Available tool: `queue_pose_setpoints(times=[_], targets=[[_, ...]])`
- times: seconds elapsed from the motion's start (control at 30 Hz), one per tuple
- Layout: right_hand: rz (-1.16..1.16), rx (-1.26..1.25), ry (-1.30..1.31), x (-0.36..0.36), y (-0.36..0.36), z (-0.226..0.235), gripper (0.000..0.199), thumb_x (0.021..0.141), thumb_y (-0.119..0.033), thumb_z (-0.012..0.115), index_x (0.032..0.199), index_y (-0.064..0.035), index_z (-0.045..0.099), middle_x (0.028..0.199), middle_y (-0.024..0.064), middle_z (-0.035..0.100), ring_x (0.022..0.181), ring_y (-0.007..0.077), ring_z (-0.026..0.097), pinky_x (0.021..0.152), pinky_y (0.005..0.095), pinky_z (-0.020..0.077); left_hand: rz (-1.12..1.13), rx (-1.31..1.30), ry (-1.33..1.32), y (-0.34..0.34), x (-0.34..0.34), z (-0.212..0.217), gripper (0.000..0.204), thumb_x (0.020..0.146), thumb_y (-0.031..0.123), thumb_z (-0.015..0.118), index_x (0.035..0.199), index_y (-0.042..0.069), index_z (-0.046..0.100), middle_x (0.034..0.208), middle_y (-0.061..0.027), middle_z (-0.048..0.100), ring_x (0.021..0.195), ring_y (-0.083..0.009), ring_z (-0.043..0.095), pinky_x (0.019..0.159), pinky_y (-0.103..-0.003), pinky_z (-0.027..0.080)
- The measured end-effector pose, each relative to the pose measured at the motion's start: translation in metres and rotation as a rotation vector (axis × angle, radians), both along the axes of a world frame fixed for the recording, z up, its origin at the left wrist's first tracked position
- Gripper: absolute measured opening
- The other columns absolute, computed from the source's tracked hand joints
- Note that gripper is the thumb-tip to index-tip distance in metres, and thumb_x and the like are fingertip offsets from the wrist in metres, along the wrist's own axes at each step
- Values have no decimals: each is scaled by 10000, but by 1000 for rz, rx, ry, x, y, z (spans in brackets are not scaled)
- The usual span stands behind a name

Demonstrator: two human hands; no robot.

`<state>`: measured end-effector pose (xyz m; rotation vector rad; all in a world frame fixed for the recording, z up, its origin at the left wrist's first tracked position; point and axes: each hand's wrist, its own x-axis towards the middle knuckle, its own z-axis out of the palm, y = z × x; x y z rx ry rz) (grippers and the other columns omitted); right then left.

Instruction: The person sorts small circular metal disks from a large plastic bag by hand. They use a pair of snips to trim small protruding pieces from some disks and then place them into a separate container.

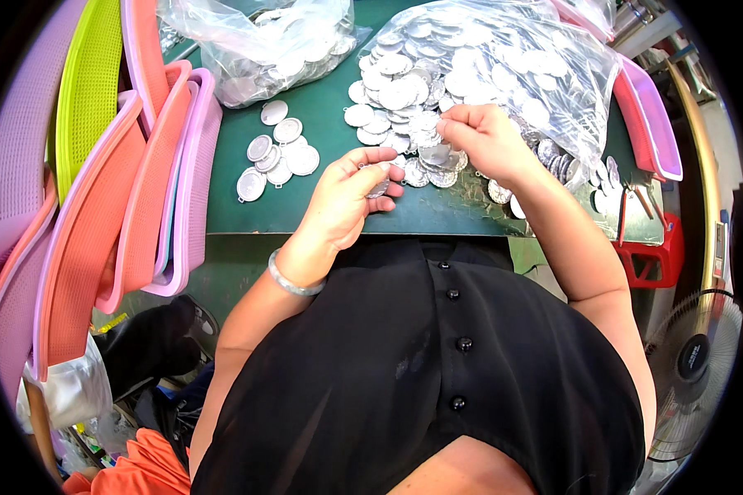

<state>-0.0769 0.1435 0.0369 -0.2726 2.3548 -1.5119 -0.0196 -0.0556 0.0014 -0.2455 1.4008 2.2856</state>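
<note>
Near the front edge of the green table, my left hand (348,196) is closed on a round silver medal (378,188), gripped between thumb and fingers. My right hand (489,142) reaches over the loose medals (398,92), its thumb and forefinger pinched together. A medal's edge shows right by those fingertips, but whether they grip it is hard to see. The heap spills from a large clear plastic bag (545,70) at the back right. Several medals, some with a small loop at the rim, lie apart in a group (281,153) left of my left hand.
Another clear bag of medals (276,49) sits at the back left. Stacked plastic baskets (91,239) crowd the left side. On the right are a pink-purple basket (648,120), red-handled pliers (623,214), a red stool (656,252) and a fan (693,371).
</note>
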Motion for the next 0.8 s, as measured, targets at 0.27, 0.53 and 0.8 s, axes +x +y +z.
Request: queue_pose_setpoints(times=[0.27,0.53,0.8], targets=[[-10,-339,-292,-2,14,-2,171,808,-150,564,857,6,615,715,47,611,615,79,511,578,206,404,-46,52,21,14,-5,9,214,857,124,503,1036,11,531,872,-79,594,729,-149,575,599,-241,455],[23,-342,-321,-6,16,5,172,817,-159,547,765,-2,594,664,72,612,516,101,535,477,202,417,-52,3,27,15,-9,10,189,853,127,516,1004,19,550,843,-66,591,695,-145,564,575,-234,456],[-149,-649,86,-176,17,49,244,803,-246,558,784,-7,602,652,42,594,573,97,533,512,226,414,-21,-29,27,5,-11,3,185,849,134,515,994,23,548,823,-56,593,682,-129,563,550,-220,435]])
